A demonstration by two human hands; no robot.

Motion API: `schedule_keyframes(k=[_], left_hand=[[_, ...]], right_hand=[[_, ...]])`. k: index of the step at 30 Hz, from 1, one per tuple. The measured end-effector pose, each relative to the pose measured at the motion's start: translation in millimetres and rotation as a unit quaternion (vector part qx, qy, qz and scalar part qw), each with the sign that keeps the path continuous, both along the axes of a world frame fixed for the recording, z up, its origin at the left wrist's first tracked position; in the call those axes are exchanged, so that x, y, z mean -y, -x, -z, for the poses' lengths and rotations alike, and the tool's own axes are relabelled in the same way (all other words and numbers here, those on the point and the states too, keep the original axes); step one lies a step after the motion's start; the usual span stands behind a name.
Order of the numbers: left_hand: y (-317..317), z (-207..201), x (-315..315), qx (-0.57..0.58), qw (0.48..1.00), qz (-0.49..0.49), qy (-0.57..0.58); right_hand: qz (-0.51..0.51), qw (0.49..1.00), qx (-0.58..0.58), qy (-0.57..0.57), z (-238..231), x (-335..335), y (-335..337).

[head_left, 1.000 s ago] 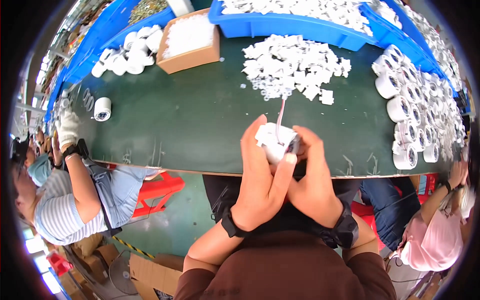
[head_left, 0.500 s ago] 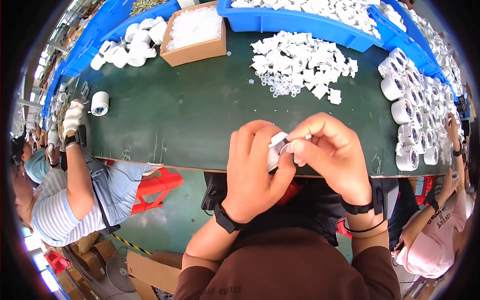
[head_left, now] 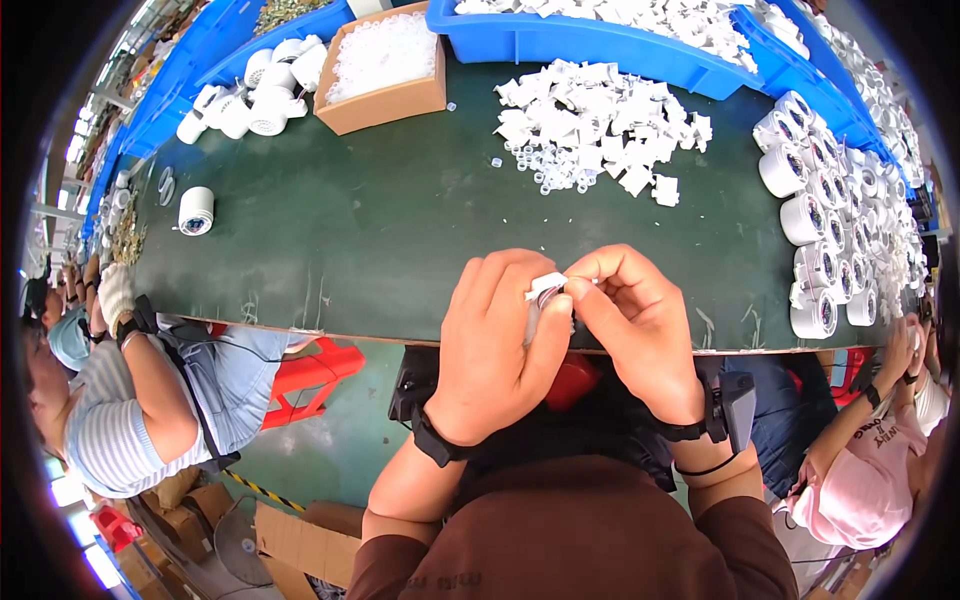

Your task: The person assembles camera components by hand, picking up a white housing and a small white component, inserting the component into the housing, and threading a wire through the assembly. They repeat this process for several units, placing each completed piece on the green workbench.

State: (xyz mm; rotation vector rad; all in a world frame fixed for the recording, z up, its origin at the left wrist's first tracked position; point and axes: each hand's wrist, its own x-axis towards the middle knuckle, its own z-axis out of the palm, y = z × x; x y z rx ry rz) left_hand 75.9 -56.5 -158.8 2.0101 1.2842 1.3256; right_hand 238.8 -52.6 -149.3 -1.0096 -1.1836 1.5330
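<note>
Left hand (head_left: 500,340) grips a white round housing (head_left: 549,290) by the tabletop's (head_left: 350,230) near edge; right hand (head_left: 635,315) pinches at its rim, can't tell on what. Seems like fiddly fingertip fitting; next move probably calls for a steady left.

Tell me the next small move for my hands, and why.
Perhaps steady the white part with your left hand and gently work its edge with your right hand: the left hand wraps the part, while the right fingertips meet at its edge. What lies between them is mostly hidden, so go slowly.
</note>
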Motion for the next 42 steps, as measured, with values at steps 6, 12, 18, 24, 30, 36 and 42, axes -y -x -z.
schedule_keyframes(k=[6,12,18,24,30,36,42], left_hand=[[6,-4,6,-0.016,0.999,0.000,0.035],[5,-1,5,0.001,0.999,-0.008,0.041],[3,0,5,-0.021,0.999,-0.023,-0.006],[13,0,12,0.057,0.995,0.009,0.079],[5,-12,17,0.310,0.885,0.111,0.330],[10,-7,18,0.349,0.872,0.084,0.332],[10,-5,19,0.333,0.897,0.083,0.280]], right_hand=[[-0.060,0.993,0.054,-0.089,-8,-7,-21],[0.172,0.782,0.533,-0.272,0,-68,-75],[0.087,0.768,0.572,-0.273,1,-92,-86],[0.065,0.774,0.579,-0.249,-13,-85,-82],[-0.040,0.998,0.006,-0.057,-17,-32,-31],[-0.055,0.974,0.116,-0.188,0,-15,-25],[-0.133,0.936,0.221,-0.239,-6,-18,-26]])
